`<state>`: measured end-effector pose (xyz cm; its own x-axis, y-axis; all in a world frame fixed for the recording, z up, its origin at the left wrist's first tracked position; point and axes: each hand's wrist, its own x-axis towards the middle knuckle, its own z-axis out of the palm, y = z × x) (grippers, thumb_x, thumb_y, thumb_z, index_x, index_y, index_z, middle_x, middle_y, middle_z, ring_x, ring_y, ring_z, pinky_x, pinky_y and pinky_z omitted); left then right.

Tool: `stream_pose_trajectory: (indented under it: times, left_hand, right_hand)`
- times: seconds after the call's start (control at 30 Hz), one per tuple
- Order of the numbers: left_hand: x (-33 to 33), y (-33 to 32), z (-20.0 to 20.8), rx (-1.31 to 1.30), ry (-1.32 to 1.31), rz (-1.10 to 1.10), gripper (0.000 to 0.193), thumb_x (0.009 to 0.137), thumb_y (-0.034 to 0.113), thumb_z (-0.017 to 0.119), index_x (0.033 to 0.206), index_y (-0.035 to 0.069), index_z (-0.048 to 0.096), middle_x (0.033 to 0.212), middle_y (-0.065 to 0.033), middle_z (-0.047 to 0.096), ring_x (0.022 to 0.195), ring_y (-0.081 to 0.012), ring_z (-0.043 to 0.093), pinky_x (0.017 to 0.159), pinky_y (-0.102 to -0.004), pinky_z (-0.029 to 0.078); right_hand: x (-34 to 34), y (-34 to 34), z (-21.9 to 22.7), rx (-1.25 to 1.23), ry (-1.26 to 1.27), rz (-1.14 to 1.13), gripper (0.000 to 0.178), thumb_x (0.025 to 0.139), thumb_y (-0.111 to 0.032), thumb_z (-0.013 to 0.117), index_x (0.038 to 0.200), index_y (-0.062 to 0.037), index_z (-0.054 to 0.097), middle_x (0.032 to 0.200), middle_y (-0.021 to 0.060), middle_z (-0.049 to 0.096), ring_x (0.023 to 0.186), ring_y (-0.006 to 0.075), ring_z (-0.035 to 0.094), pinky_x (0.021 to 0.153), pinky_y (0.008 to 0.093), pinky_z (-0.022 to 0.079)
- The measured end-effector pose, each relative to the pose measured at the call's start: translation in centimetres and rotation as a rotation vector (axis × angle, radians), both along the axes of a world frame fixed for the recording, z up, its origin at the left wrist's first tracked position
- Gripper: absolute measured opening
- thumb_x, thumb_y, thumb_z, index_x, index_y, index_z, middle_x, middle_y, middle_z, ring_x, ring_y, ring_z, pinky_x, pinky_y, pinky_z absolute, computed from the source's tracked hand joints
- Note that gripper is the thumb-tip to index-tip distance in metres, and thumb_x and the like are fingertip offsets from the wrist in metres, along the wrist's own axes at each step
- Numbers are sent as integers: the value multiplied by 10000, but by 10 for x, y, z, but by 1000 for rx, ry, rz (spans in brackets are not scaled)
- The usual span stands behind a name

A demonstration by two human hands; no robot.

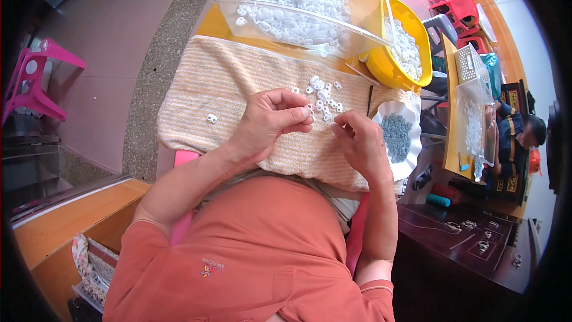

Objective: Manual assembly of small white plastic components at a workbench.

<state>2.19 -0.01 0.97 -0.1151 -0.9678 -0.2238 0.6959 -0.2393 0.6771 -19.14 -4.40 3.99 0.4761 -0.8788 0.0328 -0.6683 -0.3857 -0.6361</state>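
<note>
Between the thumb and forefinger of my left hand [268,120] is a small white plastic piece [310,109]. My right hand [364,143] is just to its right with the fingertips drawn together. Whatever those fingertips hold, if anything, is too small to name. Just beyond both hands, a loose cluster of small white two-holed plastic pieces [322,90] lies on a striped beige towel [202,77]. One more white piece [212,118] lies apart, left of my left hand. Beside my right hand, a white wavy-rimmed dish [411,158] holds many tiny grey-blue parts [395,134].
A transparent bin [229,0] of white pieces stands at the far side, next to a yellow tub [425,48] holding more. A thin black stick [370,99] lies near the dish. A pink stool [37,80] is left; another person [511,134] sits at the right.
</note>
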Motion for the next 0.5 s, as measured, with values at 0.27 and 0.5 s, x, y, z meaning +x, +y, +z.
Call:
stream_pose_trajectory:
  times: [0.27, 0.5]
  left_hand:
    - [-3, 0, -1, 6, -11, -27, 105, 856, 18, 640, 958, -5, 633, 856, -92, 667, 765, -152, 666, 718, -285, 578]
    - [-3, 1, -3, 10, -12, -20, 104, 855, 16, 640, 956, -7, 633, 856, -92, 667, 763, -153, 667, 709, -287, 582]
  right_hand:
    - [-1, -3, -5, -290, 162, 141, 157, 751, -47, 636, 907, -59, 652, 829, 102, 620, 777, 301, 616, 676, 395, 493]
    - [0, -1, -2, -210, 192, 125, 183, 760, -59, 652, 943, -62, 660, 829, 109, 620, 782, 312, 615, 677, 397, 492]
